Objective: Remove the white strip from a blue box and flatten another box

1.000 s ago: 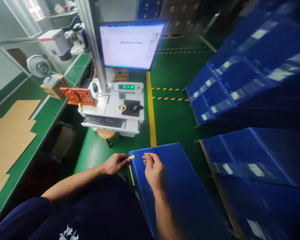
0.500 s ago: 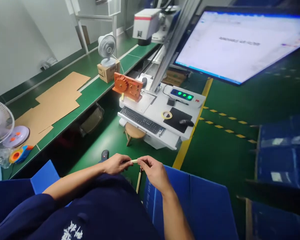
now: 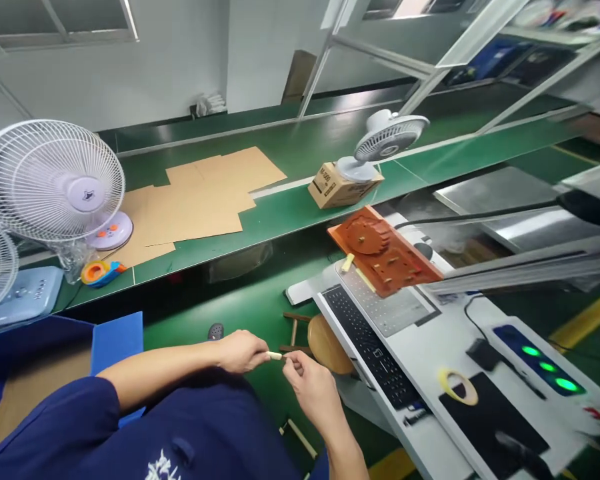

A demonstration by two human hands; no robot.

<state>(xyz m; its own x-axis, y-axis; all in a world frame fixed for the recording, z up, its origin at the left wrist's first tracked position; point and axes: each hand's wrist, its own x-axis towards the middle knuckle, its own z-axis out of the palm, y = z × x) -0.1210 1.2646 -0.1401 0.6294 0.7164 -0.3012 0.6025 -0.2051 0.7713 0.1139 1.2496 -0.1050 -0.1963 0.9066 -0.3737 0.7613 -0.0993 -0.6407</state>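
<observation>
A short cream-coloured stick (image 3: 275, 356) spans the gap between my hands, in front of my waist. My left hand (image 3: 243, 351) is closed around its left end. The thumb and fingers of my right hand (image 3: 313, 389) pinch at its right end, where a small darker tip shows; the exact contact is partly hidden by the fingers. Below and beyond my hands are the green floor and a round wooden stool (image 3: 330, 343).
On the right stands a white machine table with a keyboard (image 3: 370, 347), an orange geared plate (image 3: 385, 252), a tape roll (image 3: 459, 387) and lit green buttons (image 3: 547, 367). A green bench holds cardboard sheets (image 3: 195, 213), fans (image 3: 50, 180) and a tape dispenser (image 3: 103, 273). A blue box (image 3: 117, 340) is at left.
The view has swung left, bringing more of the bench and fans into sight and taking the monitor out. The stick stays between my hands, and my right fingers sit nearer its end.
</observation>
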